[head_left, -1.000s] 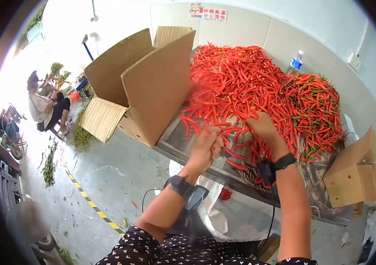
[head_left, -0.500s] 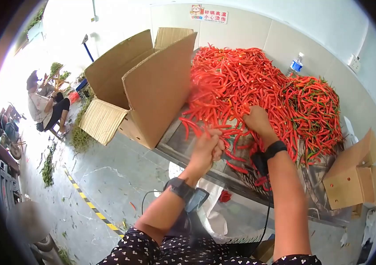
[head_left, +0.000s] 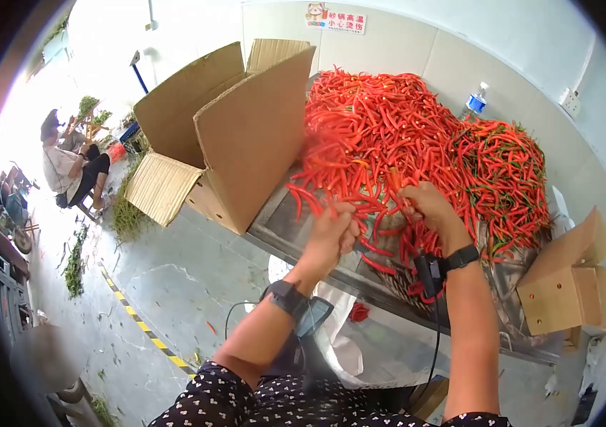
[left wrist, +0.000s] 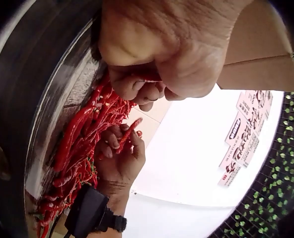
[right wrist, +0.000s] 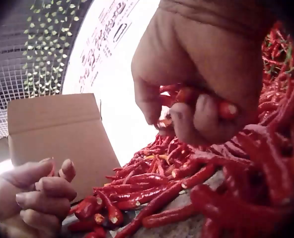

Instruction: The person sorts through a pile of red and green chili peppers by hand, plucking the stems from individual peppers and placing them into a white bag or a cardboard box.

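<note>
Red chili peppers (head_left: 381, 121) lie heaped on a dark-topped table (head_left: 274, 228). My right hand (head_left: 435, 213) is over the near side of the heap, fingers curled round a few red chilies (right wrist: 228, 110); one chili (left wrist: 129, 136) sticks out past its fingertips in the left wrist view. To the left, my left hand (head_left: 331, 235) is curled near the table's front edge. A sliver of red chili (left wrist: 149, 79) shows between its fingers, most of it hidden by the hand. Loose chilies (head_left: 378, 267) are scattered between the hands.
A tall open cardboard box (head_left: 253, 135) stands left of the heap. Chilies with green stems (head_left: 509, 164) are piled at the right, near a water bottle (head_left: 475, 101) and a smaller box (head_left: 566, 277). A white sack (head_left: 338, 341) hangs below the table edge. A person (head_left: 71, 164) sits far left.
My right hand reached a little further into the heap, then came back toward me and to the right, chilies now showing at its fingers. The left hand has stayed nearly in place.
</note>
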